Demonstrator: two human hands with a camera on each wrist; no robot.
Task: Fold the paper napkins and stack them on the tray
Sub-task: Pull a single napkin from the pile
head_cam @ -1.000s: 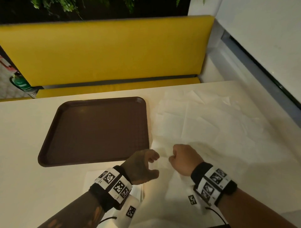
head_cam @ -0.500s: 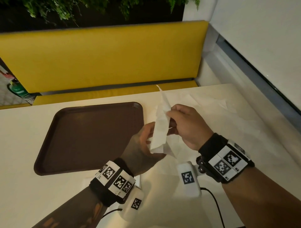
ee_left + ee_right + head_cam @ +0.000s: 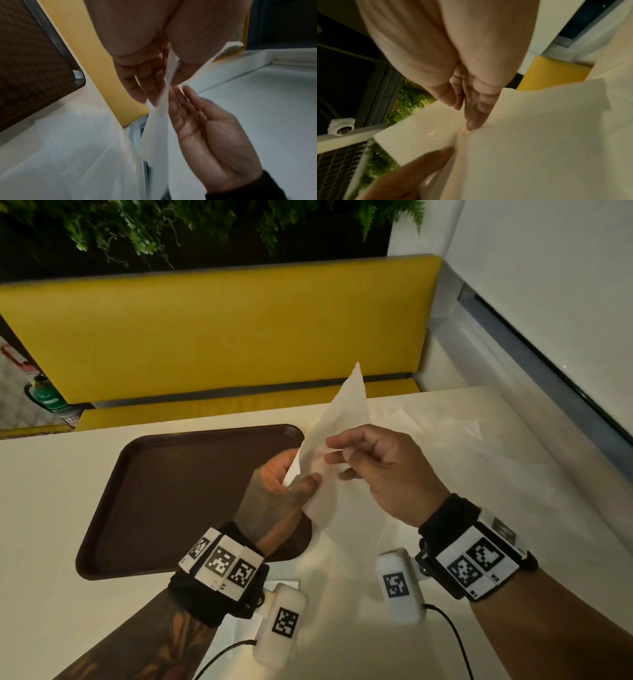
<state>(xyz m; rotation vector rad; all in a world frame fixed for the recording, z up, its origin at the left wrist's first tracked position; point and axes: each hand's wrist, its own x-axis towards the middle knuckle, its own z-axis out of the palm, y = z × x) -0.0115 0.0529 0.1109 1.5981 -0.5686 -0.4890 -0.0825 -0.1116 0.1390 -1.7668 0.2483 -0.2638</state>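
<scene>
Since a second ago both hands have risen from the table, bringing a napkin [image 3: 337,419] up with them, and since half a second ago its top corner has climbed higher against the yellow bench. The left hand [image 3: 274,491] pinches the napkin's lower left edge, thumb on the near side and fingers behind the sheet. The right hand [image 3: 383,470] pinches the sheet just to the right of that, fingertips and thumb closed on the paper; the left wrist view shows its long fingers [image 3: 181,106] lying along the tissue. The napkin is thin, white and slightly translucent, so the fingers show faintly through it. It stands nearly upright in the air above the table, tapering to a pointed top corner, with soft creases and a loose lower part hanging toward the table. Under and to the right of the hands, more white napkins [image 3: 445,460] lie spread flat and overlapping on the pale table [image 3: 51,508]. The brown tray [image 3: 164,494] sits on the table to the left of the hands, and nothing can be seen lying on its visible part. Both wrists wear black bands with square black-and-white coded markers; no readable words appear on them. Beyond the table runs the yellow bench [image 3: 219,337], with green foliage [image 3: 154,227] above it. At the far left stands a green object [image 3: 46,398] with a white label whose writing is too small to read.
</scene>
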